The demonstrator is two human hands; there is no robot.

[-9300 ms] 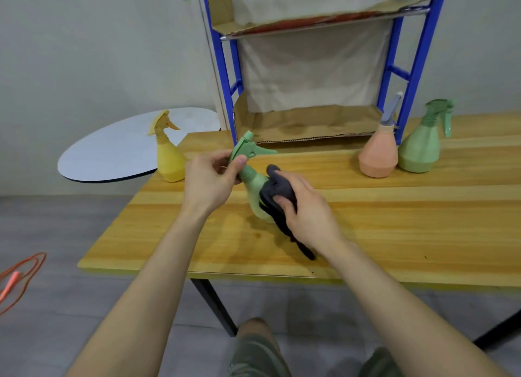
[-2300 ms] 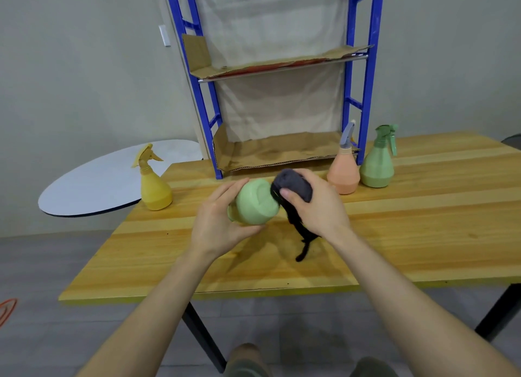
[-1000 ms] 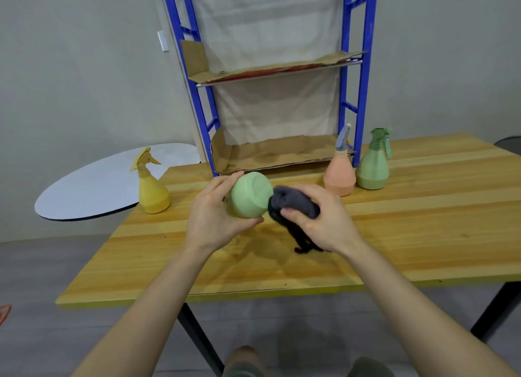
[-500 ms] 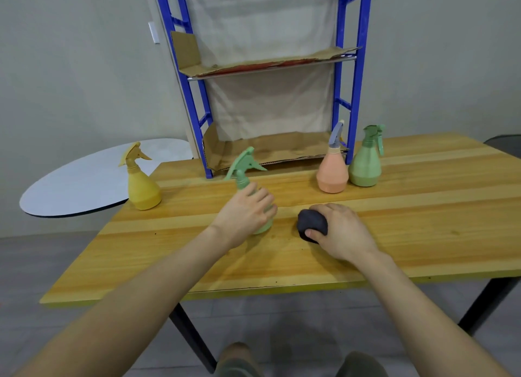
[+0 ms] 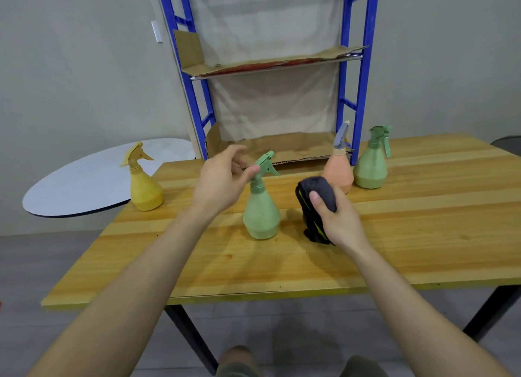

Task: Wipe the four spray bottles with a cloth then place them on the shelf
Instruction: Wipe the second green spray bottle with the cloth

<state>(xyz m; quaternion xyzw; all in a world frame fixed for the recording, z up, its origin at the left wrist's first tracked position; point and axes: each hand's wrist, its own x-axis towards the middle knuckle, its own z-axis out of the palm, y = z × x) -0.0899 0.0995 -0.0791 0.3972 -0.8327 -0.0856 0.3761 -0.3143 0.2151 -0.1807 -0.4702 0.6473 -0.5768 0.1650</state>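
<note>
A light green spray bottle [image 5: 261, 213] stands upright on the wooden table [image 5: 394, 244]. My left hand [image 5: 222, 183] hovers just left of its nozzle, fingers spread and relaxed, holding nothing; the thumb tip is close to the trigger. My right hand [image 5: 337, 217] grips a bunched dark cloth [image 5: 317, 200] to the right of that bottle. A yellow bottle [image 5: 143, 187] stands at the table's left edge. An orange bottle [image 5: 338, 170] and a darker green bottle [image 5: 370, 165] stand by the blue shelf frame [image 5: 358, 94].
The shelf has a cardboard-lined lower level [image 5: 282, 148] at table height and an upper cardboard level [image 5: 270, 63]. A round white tabletop [image 5: 84, 179] lies to the left, beyond the table. Black table legs show below.
The light green bottle was set upright on the table. My left hand let go of its body and rose beside the nozzle. My right hand lifted the cloth off the table.
</note>
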